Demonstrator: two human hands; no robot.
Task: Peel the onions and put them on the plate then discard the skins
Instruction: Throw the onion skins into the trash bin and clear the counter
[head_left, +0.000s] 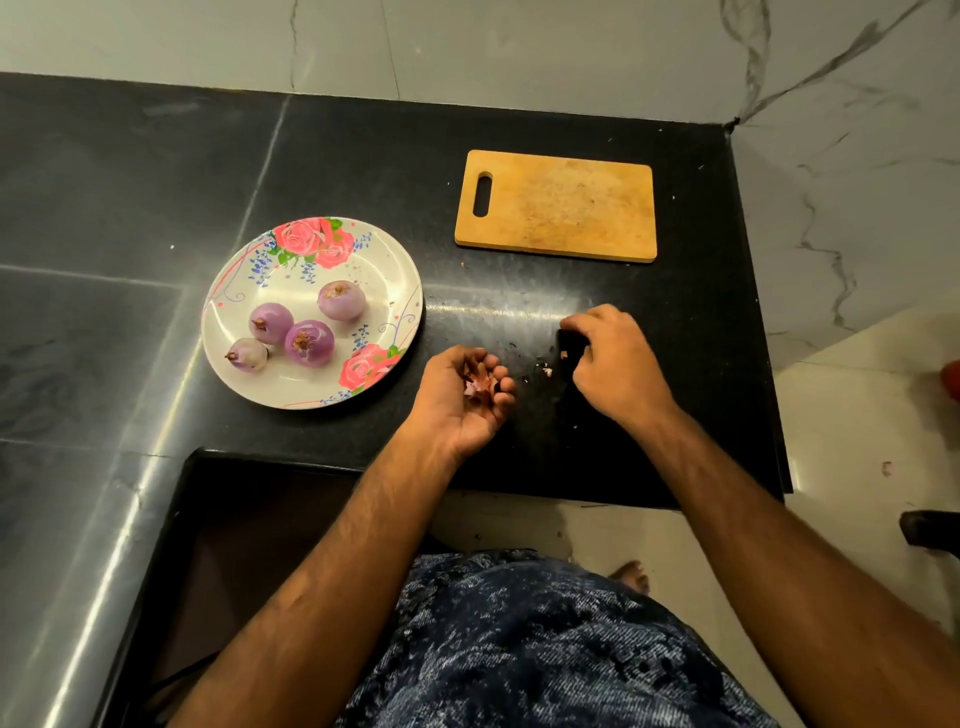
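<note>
Onions (309, 342) – four of them, peeled and purple – sit together on the floral plate (291, 384) at the left of the black counter (519, 441). None is in either hand from what I can see on my feed.

My view shows the left hand (462, 395) just right of the plate, palm turned up and cupped, its fingers curled in around a small heap of onion skins (480, 382).

The right hand (610, 364) is near it, further right, palm down on the counter with the fingers bent under toward the surface. A pinkish bit shows at its fingertips, but I cannot tell whether the fingers pinch it or merely touch it – the knuckles hide the underside.

A few loose scraps (546, 370) lie on the counter between the two hands.

Beyond the right hand, a wooden cutting board (558, 205) lies flat, well apart from the plate.
</note>
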